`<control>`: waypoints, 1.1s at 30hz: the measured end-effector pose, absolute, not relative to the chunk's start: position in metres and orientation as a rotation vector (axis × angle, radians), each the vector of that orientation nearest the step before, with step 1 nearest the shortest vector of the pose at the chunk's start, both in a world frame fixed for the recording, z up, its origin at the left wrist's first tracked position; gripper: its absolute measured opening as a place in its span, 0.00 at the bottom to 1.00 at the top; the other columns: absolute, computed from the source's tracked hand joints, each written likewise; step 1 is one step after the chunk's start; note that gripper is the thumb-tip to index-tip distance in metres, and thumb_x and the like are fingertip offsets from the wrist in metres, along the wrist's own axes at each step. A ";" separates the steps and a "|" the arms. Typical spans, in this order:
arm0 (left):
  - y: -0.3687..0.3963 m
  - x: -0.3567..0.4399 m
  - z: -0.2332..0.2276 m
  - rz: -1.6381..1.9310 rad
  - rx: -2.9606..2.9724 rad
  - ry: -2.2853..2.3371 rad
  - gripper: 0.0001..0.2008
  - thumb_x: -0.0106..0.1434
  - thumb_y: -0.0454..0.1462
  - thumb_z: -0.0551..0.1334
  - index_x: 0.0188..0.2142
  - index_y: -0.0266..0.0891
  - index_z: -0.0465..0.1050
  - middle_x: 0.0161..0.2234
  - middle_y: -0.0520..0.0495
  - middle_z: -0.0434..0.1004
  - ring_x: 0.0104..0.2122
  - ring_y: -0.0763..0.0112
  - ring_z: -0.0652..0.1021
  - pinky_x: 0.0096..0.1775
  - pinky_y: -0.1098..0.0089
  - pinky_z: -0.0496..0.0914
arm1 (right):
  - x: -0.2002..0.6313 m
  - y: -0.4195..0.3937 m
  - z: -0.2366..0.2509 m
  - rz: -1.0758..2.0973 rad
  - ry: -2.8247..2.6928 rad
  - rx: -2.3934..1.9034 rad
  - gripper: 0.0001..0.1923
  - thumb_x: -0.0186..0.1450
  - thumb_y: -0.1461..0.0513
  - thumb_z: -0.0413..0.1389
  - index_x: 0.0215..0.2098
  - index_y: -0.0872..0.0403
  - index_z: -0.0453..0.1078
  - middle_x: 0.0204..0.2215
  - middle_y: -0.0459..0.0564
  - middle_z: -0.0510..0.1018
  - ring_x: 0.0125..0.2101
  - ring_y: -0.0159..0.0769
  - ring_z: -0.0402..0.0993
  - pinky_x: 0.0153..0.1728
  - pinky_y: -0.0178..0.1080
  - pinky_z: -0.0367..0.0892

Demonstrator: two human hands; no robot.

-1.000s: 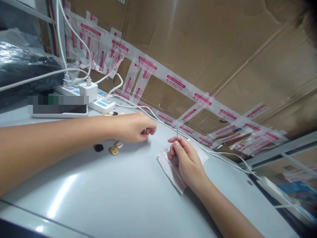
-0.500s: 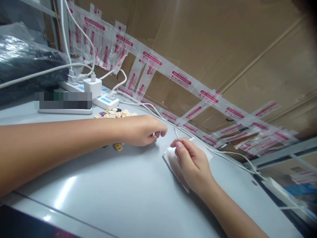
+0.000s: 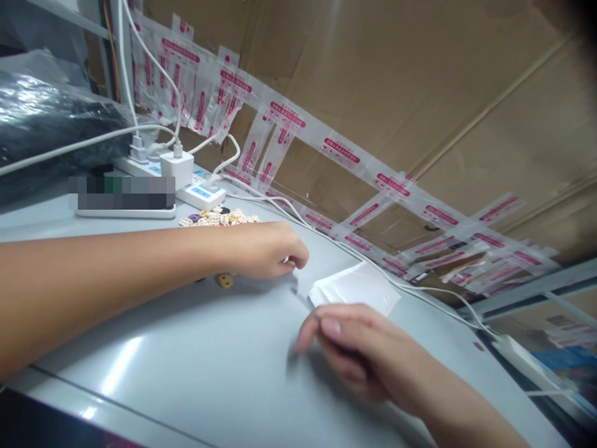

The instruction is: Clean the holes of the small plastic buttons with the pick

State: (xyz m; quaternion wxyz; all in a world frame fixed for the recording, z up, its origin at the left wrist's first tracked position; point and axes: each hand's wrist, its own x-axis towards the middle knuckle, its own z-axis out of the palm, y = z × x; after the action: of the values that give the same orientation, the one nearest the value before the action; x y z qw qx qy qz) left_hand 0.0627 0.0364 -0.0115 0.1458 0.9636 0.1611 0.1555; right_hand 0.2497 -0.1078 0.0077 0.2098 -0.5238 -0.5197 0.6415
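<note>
My left hand (image 3: pixel 275 250) reaches across the table with its fingers curled in a pinch; what they hold, if anything, is hidden. Under and behind that forearm lie small cream pieces with holes (image 3: pixel 236 218), a few of them dark or purple. A yellow piece with holes (image 3: pixel 226 280) rests just in front of the wrist. Nearer to me, my right hand (image 3: pixel 359 348) is closed on a thin metal rod (image 3: pixel 305 300), which is blurred and points toward the left hand. Beyond the right hand lies a flat white packet (image 3: pixel 359 285).
A power strip (image 3: pixel 205 194) with a white charger (image 3: pixel 176 169) and cables stands at the back left. A blurred-out device (image 3: pixel 125 211) lies in front of it. Taped cardboard (image 3: pixel 373 112) walls the back. A black plastic-wrapped bundle (image 3: pixel 56 118) sits at far left.
My right hand has come down and toward me off the white packet, and the rod has swung to point left. My left hand has shifted very slightly left.
</note>
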 end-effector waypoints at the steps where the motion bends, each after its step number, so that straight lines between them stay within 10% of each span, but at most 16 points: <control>1: 0.036 0.063 -0.011 0.468 2.724 0.480 0.10 0.63 0.32 0.60 0.40 0.39 0.81 0.36 0.49 0.83 0.35 0.68 0.78 0.37 0.71 0.64 | 0.253 -0.104 0.006 1.606 -1.455 -1.507 0.18 0.70 0.51 0.52 0.38 0.56 0.76 0.17 0.37 0.54 0.16 0.24 0.46 0.15 0.30 0.44; 7: 0.040 0.062 -0.007 0.519 2.348 0.637 0.10 0.63 0.34 0.63 0.42 0.39 0.81 0.39 0.50 0.84 0.38 0.68 0.81 0.38 0.73 0.68 | 0.265 -0.087 0.000 0.851 -1.697 -1.804 0.20 0.72 0.50 0.46 0.35 0.53 0.72 0.19 0.40 0.59 0.20 0.29 0.53 0.21 0.33 0.51; 17: 0.038 0.061 -0.004 0.461 1.974 0.631 0.10 0.62 0.39 0.66 0.42 0.38 0.78 0.34 0.48 0.84 0.37 0.68 0.82 0.38 0.73 0.72 | 0.261 -0.087 -0.006 0.624 -1.875 -1.939 0.21 0.73 0.51 0.44 0.31 0.52 0.69 0.20 0.41 0.64 0.22 0.31 0.58 0.26 0.35 0.55; 33: 0.036 0.062 -0.001 0.537 1.794 0.625 0.09 0.58 0.38 0.68 0.39 0.39 0.79 0.35 0.49 0.83 0.38 0.68 0.82 0.44 0.69 0.73 | 0.262 -0.089 0.002 1.182 -1.476 -1.775 0.21 0.70 0.47 0.48 0.38 0.55 0.70 0.19 0.37 0.55 0.16 0.24 0.44 0.16 0.30 0.42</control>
State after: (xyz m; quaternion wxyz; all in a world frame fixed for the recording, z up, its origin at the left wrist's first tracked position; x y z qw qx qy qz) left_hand 0.0616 0.0362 -0.0015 0.5512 0.7582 0.2642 0.2268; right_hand 0.2618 -0.0894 0.0024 0.2708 -0.6588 -0.5479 0.4386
